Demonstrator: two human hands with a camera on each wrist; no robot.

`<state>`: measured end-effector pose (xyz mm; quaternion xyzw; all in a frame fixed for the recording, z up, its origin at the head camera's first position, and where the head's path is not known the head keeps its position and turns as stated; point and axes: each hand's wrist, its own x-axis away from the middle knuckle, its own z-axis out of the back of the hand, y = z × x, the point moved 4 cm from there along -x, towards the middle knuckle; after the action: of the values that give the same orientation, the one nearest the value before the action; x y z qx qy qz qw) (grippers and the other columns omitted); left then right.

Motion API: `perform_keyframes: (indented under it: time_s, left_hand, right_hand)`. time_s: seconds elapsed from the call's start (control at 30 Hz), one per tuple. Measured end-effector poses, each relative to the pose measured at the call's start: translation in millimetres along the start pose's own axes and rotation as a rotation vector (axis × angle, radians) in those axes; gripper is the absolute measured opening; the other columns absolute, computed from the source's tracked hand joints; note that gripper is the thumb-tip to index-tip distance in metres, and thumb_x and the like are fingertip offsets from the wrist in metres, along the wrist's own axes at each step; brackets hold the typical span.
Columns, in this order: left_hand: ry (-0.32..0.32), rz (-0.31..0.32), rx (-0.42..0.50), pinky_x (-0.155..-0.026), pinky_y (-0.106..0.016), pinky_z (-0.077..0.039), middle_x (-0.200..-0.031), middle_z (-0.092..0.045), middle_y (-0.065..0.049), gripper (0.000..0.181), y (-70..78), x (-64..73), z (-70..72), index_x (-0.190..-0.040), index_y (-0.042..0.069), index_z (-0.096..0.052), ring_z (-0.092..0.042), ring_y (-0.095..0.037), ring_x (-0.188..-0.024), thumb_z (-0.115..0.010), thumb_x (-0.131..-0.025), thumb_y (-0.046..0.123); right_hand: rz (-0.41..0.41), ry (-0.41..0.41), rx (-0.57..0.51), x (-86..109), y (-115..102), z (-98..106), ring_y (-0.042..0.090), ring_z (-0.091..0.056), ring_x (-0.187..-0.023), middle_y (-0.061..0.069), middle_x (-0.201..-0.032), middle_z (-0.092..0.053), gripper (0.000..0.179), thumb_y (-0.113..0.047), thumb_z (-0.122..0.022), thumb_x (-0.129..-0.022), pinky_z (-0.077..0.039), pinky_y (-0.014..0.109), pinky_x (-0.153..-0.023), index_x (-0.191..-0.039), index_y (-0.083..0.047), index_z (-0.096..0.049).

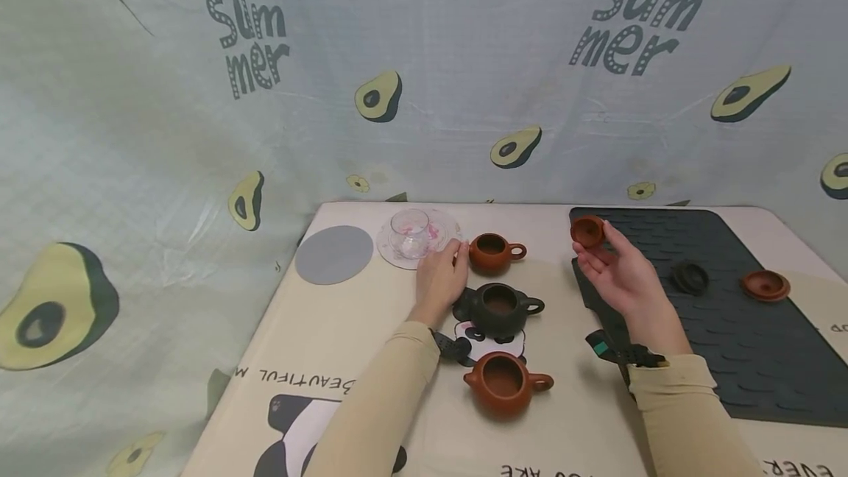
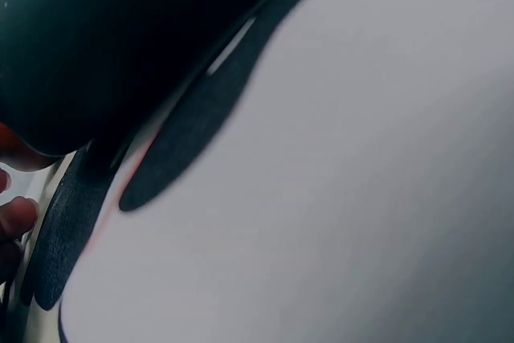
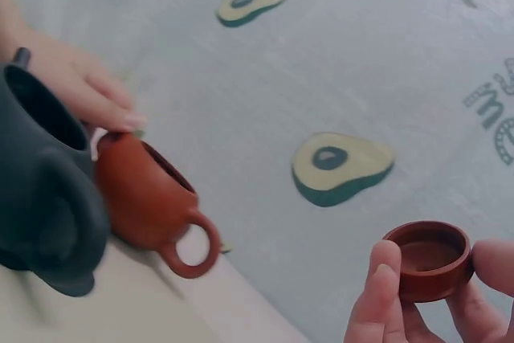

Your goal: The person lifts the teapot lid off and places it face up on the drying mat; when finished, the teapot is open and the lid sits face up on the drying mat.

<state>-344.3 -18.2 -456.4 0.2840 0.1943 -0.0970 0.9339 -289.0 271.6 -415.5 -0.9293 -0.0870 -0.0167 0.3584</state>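
Between the thumb and fingertips of my right hand [image 1: 626, 282], a small reddish-brown teapot lid [image 1: 587, 231] is held above the dark mat's far left corner. Its hollow side shows in the right wrist view. My left hand [image 1: 440, 280] pinches the spout side of the farthest brown teapot [image 1: 490, 255], whose top is uncovered; the fingers hide the spout. A black teapot [image 1: 500, 309] and a nearer reddish-brown teapot [image 1: 503, 386] stand in line with it, both lidless, handles to the right. The left wrist view mostly shows the black teapot's dark side [image 2: 120, 30] and the printed cloth.
On the dark ridged mat [image 1: 748, 359] at right lie a black lid [image 1: 689, 277] and a brown lid [image 1: 765, 285]. A clear glass cup [image 1: 411, 234] stands on a floral plate [image 1: 386, 247] at the back, beside a grey disc [image 1: 334, 255]. A printed curtain [image 1: 437, 160] hangs behind the table.
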Motion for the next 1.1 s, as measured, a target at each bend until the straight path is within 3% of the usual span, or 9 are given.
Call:
perform_keyframes:
  time_s: [0.3, 0.67, 0.87, 1.1]
  left_hand:
    - [-0.013, 0.012, -0.002, -0.079, -0.044, -0.044, -0.076, -0.063, -0.004, 0.037, -2.4, 0.8, 0.3, -0.096, 0.017, -0.062, -0.061, -0.032, -0.084, -0.037, -0.110, 0.041]
    - [-0.020, 0.005, -0.010, -0.081, -0.043, -0.043, -0.076, -0.063, -0.002, 0.037, -0.6, -1.7, 0.0, -0.098, 0.018, -0.063, -0.062, -0.031, -0.085, -0.037, -0.110, 0.042]
    - [-0.017, 0.011, -0.014, -0.080, -0.044, -0.043, -0.076, -0.063, -0.003, 0.038, -0.5, -0.8, 0.0, -0.097, 0.017, -0.062, -0.062, -0.032, -0.085, -0.037, -0.110, 0.042]
    - [-0.032, 0.036, -0.013, -0.080, -0.042, -0.042, -0.076, -0.063, -0.003, 0.038, -1.1, -1.0, -0.6, -0.098, 0.018, -0.062, -0.060, -0.031, -0.085, -0.036, -0.110, 0.043]
  right_hand:
    - [0.015, 0.075, -0.051, 4.5, -12, 11, 0.020, -0.061, -0.099, 0.008, -0.118, -0.054, 0.048, -0.031, -0.062, -0.103, -0.051, 0.029, -0.087, -0.143, -0.030, -0.035]
    - [0.065, 0.090, -0.109, 9.1, -29, 29, 0.022, -0.059, -0.095, 0.009, -0.117, -0.054, 0.037, -0.030, -0.062, -0.103, -0.050, 0.032, -0.084, -0.136, -0.026, -0.044]
    - [0.086, 0.134, 0.006, 11.4, -36, 36, 0.018, -0.055, -0.094, 0.005, -0.115, -0.053, 0.035, -0.029, -0.063, -0.103, -0.050, 0.030, -0.082, -0.134, -0.024, -0.046]
    - [0.116, 0.157, 0.188, 12.0, -43, 40, 0.015, -0.055, -0.080, 0.000, -0.106, -0.063, 0.036, -0.017, -0.065, -0.102, -0.050, 0.027, -0.073, -0.132, -0.019, -0.044]
